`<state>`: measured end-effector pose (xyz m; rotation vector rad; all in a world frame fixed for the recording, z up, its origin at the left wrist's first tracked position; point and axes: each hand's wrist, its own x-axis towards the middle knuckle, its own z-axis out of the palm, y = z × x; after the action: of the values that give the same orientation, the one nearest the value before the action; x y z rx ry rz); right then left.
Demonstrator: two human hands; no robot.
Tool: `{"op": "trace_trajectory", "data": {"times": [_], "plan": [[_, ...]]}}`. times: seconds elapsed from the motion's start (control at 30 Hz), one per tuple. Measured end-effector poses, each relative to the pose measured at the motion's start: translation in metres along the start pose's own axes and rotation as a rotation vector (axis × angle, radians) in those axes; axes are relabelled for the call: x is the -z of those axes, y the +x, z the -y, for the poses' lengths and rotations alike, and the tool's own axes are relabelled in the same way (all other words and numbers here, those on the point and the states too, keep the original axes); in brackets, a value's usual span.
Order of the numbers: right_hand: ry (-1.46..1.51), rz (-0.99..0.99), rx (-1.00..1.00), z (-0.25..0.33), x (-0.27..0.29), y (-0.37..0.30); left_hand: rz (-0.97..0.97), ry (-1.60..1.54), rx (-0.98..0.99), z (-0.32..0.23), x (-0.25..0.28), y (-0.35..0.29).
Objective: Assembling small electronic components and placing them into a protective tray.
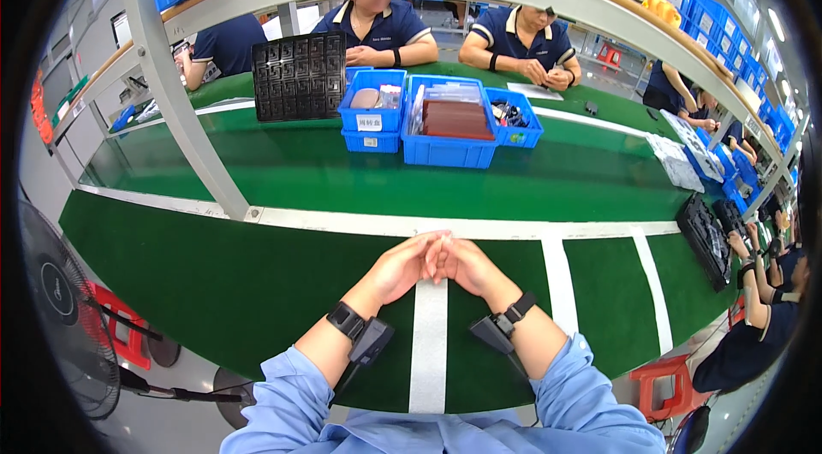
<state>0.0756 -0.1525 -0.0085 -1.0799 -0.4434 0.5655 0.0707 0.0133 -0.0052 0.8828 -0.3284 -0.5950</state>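
Note:
My left hand (402, 269) and my right hand (462, 266) meet over the green tabletop (282, 283), just in front of the white rail (360, 223). Their fingers are folded against each other, and no object shows between them. Both wrists bend inward. A black strap with a dark box-shaped device (370, 339) sits on my left wrist, and a similar device (493, 333) is on my right. Beneath the hands a white strip (429, 351) runs toward my body.
Beyond the rail stand blue bins (449, 152) with parts and a black moulded tray (295, 77). Co-workers sit across the bench and at the right. A slanted grey post (184, 103) rises at the left, near a fan (68, 300). Another black tray (704, 240) lies far right.

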Motion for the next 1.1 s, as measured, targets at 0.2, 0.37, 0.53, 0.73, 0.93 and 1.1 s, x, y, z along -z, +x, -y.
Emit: {"op": "trace_trajectory", "data": {"times": [0.2,0.37,0.53,0.73,0.93,1.1], "plan": [[0.144,0.052,0.077,0.019,-0.002,-0.004,0.029,-0.12,-0.008,-0.012,0.002,0.001],[0.121,0.163,0.03,0.035,0.002,-0.014,0.163,0.01,0.015,-0.023,-0.006,-0.003],[0.194,0.204,0.006,0.03,0.006,-0.019,0.137,-0.02,0.054,-0.026,-0.004,-0.007],[0.143,0.296,-0.064,0.013,-0.008,-0.006,0.37,-0.139,0.197,-0.016,0.002,-0.002],[0.122,0.147,-0.146,0.01,-0.011,0.001,0.167,0.064,0.269,-0.018,0.001,-0.003],[0.163,0.104,-0.149,0.012,-0.012,-0.002,0.167,0.08,0.257,-0.018,0.0,-0.001]]}}
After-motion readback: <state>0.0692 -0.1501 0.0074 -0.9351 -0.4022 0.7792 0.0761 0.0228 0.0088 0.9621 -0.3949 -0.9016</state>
